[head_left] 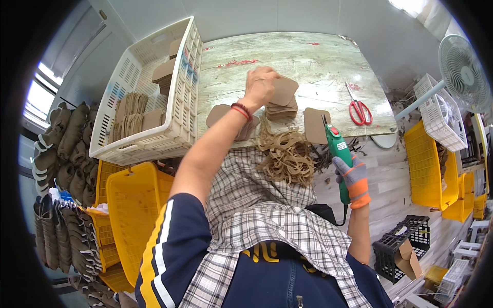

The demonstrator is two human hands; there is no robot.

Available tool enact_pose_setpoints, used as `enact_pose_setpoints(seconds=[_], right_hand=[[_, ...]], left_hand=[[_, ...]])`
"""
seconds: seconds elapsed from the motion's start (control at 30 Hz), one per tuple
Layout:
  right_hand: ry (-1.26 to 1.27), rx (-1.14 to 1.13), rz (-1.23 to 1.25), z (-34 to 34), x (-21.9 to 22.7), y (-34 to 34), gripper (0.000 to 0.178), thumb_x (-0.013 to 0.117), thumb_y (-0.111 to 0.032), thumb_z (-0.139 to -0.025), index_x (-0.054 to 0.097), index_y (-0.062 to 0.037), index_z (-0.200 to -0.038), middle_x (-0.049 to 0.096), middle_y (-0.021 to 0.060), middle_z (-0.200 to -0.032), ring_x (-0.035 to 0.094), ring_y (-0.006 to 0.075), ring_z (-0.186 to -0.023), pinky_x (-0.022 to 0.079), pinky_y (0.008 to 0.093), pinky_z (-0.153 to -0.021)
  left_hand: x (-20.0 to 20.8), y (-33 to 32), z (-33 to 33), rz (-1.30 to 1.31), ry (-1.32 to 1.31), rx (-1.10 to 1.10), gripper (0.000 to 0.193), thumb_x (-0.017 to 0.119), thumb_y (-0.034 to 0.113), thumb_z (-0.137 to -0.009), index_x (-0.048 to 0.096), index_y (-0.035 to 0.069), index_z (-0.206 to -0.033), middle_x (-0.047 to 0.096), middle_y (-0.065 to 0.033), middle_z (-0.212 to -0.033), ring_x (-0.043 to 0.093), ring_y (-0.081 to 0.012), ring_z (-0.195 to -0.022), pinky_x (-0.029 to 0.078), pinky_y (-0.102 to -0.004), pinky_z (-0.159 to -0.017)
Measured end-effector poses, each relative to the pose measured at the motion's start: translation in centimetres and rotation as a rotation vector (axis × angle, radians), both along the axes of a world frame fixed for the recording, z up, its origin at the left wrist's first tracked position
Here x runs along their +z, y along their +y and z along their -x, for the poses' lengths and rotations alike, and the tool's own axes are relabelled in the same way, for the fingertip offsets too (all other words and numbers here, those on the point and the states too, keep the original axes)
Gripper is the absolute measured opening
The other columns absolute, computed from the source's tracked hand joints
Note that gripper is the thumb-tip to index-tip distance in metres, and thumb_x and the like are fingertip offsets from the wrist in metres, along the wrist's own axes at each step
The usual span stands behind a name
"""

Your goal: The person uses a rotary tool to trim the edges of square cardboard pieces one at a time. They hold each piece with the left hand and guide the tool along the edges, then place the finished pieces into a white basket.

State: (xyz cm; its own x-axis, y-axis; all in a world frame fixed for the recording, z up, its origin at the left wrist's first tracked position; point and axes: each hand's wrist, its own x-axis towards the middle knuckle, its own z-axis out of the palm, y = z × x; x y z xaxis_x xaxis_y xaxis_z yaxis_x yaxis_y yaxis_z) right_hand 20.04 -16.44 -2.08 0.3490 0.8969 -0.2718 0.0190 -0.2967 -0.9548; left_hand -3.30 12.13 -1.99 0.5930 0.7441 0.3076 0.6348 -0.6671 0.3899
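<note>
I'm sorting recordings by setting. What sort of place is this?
Most likely some kind of workshop: the right hand holds a green corded tool, tan strips lie tangled at the edge of the table, and a white crate holds stacked tan pieces.

The flat, thin tan piece with rounded corners [285, 91] lies face up at the left hand [261, 83], above a stack of matching tan pieces [281, 112] near the front edge of the wood-patterned tabletop [226, 82]. The slim green handheld tool with a dark two-pronged tip [339, 146] stands slanted in the gloved right hand [354, 180], prongs pointing away from the body, a black cord trailing from its lower end; whether the prongs touch anything is unclear.
</note>
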Motion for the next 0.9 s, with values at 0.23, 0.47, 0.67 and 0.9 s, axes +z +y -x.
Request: enact_pose_setpoints(seconds=[0.23, 0.47, 0.67, 0.9], right_hand=[[-0.05, 0.045, 0.028, 0.7, -0.1, 0.6, 0.028, 0.075, -0.024, -0.08, 0.058, -0.0044, -0.091, 0.053, 0.0005, -0.06, 0.048, 0.0083, -0.045, 0.038, 0.0229, -0.042], [-0.033, 0.043, 0.012, 0.8, -0.5, 0.4, 0.033, 0.076, -0.026, -0.079, 0.059, -0.0022, -0.095, 0.053, -0.0004, -0.062, 0.047, 0.007, -0.046, 0.038, 0.0229, -0.042], [-0.024, 0.057, 0.003, 1.3, -0.1, 0.9, 0.036, 0.076, -0.025, -0.078, 0.06, -0.0013, -0.099, 0.054, -0.0011, -0.065, 0.047, 0.0068, -0.047, 0.038, 0.023, -0.042], [-0.098, 0.024, -0.069, 2.8, 1.9, 2.3, 0.037, 0.075, -0.026, -0.078, 0.06, 0.0, -0.101, 0.058, 0.0004, -0.066, 0.048, 0.0071, -0.046, 0.039, 0.0232, -0.043]], left_hand=[[-5.4, -3.8, -3.2, -0.069, 0.038, 0.522, 0.057, 0.068, 0.045, -0.076, 0.059, 0.0, -0.109, 0.053, -0.0145, -0.118, 0.041, -0.0297, -0.117, 0.029, -0.0458, -0.097], [-3.2, -2.7, -4.2, 0.099, 0.027, 0.598, 0.057, 0.079, 0.032, -0.064, 0.059, 0.0, -0.107, 0.054, -0.0157, -0.113, 0.041, -0.0325, -0.113, 0.03, -0.0461, -0.097], [-4.4, -1.9, -3.5, 0.095, -0.314, 0.568, 0.033, 0.078, 0.018, -0.064, 0.059, 0.006, -0.088, 0.056, -0.0136, -0.104, 0.049, -0.0288, -0.101, 0.039, -0.0433, -0.086], [-0.5, -7.0, -4.3, 0.942, -1.886, 0.058, 0.026, 0.059, -0.007, -0.085, 0.05, 0.002, -0.108, 0.06, -0.0092, -0.107, 0.059, -0.0214, -0.099, 0.051, -0.0339, -0.09]])
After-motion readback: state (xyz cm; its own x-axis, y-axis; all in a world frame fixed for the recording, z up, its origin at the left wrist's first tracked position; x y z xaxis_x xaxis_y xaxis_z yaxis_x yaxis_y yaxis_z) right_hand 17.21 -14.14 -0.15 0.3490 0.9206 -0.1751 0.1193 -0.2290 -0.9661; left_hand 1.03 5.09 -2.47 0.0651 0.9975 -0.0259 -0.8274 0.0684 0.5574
